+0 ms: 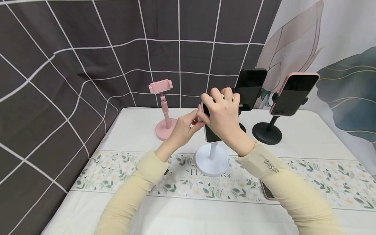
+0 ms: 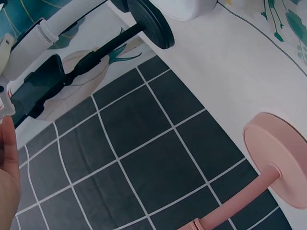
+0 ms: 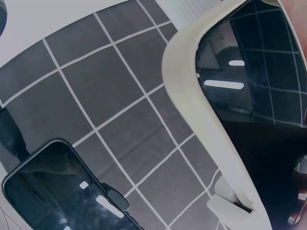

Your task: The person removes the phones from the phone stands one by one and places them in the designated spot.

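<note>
A white phone stand (image 1: 212,160) stands on the printed table runner, bearing a white-edged phone (image 1: 212,135) upright in its holder. My right hand (image 1: 224,114) grips this phone from above and the right, its fingers bent over the top edge and covering much of the dark screen. At the phone's left edge, my left hand (image 1: 183,129) pinches with thumb and fingers by the holder's clamp (image 2: 6,103). The right wrist view shows the phone's pale rim (image 3: 180,81) close up, with a white clamp end (image 3: 232,211) against its side.
Behind on the left is a bare pink phone stand (image 1: 165,125). Two black stands on the right carry a black phone (image 1: 251,88) and a pink-edged phone (image 1: 293,94). Another phone (image 1: 266,192) lies partly under my right sleeve. A dark gridded curtain (image 1: 117,58) hangs behind.
</note>
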`<state>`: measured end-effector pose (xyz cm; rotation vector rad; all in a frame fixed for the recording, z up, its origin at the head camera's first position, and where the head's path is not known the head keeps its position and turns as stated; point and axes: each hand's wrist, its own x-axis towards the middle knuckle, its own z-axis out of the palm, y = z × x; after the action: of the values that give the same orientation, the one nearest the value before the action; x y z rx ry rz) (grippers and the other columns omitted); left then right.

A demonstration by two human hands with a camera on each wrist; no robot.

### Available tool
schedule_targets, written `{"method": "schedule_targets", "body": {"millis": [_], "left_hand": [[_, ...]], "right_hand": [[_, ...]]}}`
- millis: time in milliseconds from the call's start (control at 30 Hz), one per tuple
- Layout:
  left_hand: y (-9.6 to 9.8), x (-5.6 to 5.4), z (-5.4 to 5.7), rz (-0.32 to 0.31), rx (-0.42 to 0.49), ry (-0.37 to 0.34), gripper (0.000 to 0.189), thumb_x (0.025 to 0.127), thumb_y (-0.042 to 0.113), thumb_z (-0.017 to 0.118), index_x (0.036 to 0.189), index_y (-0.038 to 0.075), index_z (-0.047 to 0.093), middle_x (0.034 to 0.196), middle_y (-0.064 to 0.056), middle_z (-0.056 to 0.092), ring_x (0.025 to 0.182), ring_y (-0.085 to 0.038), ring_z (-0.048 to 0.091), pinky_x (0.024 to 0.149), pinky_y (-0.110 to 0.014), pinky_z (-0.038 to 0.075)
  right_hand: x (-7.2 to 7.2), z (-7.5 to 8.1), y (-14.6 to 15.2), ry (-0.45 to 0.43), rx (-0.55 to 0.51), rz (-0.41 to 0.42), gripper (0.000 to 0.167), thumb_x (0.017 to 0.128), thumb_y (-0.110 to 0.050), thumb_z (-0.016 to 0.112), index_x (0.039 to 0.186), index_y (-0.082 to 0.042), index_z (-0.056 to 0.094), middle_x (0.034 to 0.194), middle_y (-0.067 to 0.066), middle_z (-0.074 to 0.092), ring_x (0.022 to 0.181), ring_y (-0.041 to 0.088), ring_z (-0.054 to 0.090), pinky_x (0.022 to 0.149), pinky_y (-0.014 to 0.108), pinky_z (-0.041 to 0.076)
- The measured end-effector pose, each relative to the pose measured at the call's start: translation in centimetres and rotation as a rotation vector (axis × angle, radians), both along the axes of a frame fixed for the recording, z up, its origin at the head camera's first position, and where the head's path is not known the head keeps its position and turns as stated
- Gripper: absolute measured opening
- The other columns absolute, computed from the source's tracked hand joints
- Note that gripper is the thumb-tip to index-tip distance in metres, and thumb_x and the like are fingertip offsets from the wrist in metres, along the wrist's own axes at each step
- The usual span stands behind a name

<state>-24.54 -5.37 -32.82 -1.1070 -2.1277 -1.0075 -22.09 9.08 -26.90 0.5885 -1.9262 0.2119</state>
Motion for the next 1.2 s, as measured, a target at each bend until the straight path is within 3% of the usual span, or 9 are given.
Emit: {"method": "schedule_targets", "body": {"millis": [300, 533, 967, 1067, 1200], "left_hand": [[0.1, -0.2, 0.0, -0.061, 0.071, -0.053, 0.067, 0.087, 0.066, 0.026, 0.083, 0.003, 0.048, 0.067, -0.010, 0.054, 0.065, -0.021, 0.060, 0.061, -0.034, 0.050], [0.2, -0.3, 0.0, -0.112, 0.108, -0.088, 0.067, 0.087, 0.067, 0.029, 0.078, 0.003, 0.046, 0.066, -0.009, 0.054, 0.062, -0.019, 0.060, 0.059, -0.023, 0.047], [0.3, 0.0, 0.3, -0.118, 0.084, -0.137, 0.067, 0.090, 0.067, 0.029, 0.078, 0.003, 0.046, 0.065, -0.009, 0.055, 0.060, -0.017, 0.058, 0.060, -0.022, 0.046], [0.3, 0.0, 0.5, -0.108, 0.054, -0.119, 0.061, 0.094, 0.060, 0.032, 0.080, 0.003, 0.046, 0.066, -0.009, 0.054, 0.060, -0.016, 0.055, 0.059, -0.022, 0.043], [0.4, 0.1, 0.6, -0.064, 0.012, -0.032, 0.030, 0.096, 0.028, 0.051, 0.081, 0.003, 0.046, 0.065, -0.008, 0.052, 0.061, -0.015, 0.050, 0.057, -0.022, 0.039]], "right_hand": [[0.2, 0.8, 0.6, -0.140, 0.023, 0.033, 0.012, 0.083, -0.019, 0.055, 0.087, -0.008, 0.058, 0.081, 0.011, 0.051, 0.081, 0.034, 0.043, 0.062, 0.049, 0.033], [0.2, 1.4, 1.2, -0.248, 0.040, 0.094, 0.011, 0.083, -0.018, 0.057, 0.089, -0.009, 0.060, 0.080, 0.010, 0.050, 0.078, 0.033, 0.040, 0.060, 0.046, 0.031], [0.7, 1.6, 2.4, -0.356, 0.030, 0.226, 0.014, 0.081, -0.019, 0.057, 0.090, -0.008, 0.061, 0.079, 0.008, 0.051, 0.073, 0.029, 0.037, 0.058, 0.038, 0.028], [0.7, 1.8, 2.6, -0.367, 0.011, 0.246, 0.015, 0.081, -0.019, 0.057, 0.090, -0.008, 0.061, 0.079, 0.008, 0.050, 0.073, 0.029, 0.036, 0.059, 0.038, 0.028], [0.8, 1.7, 2.7, -0.359, -0.005, 0.270, 0.013, 0.081, -0.017, 0.055, 0.088, -0.007, 0.060, 0.079, 0.008, 0.050, 0.073, 0.029, 0.037, 0.059, 0.038, 0.028]]}}
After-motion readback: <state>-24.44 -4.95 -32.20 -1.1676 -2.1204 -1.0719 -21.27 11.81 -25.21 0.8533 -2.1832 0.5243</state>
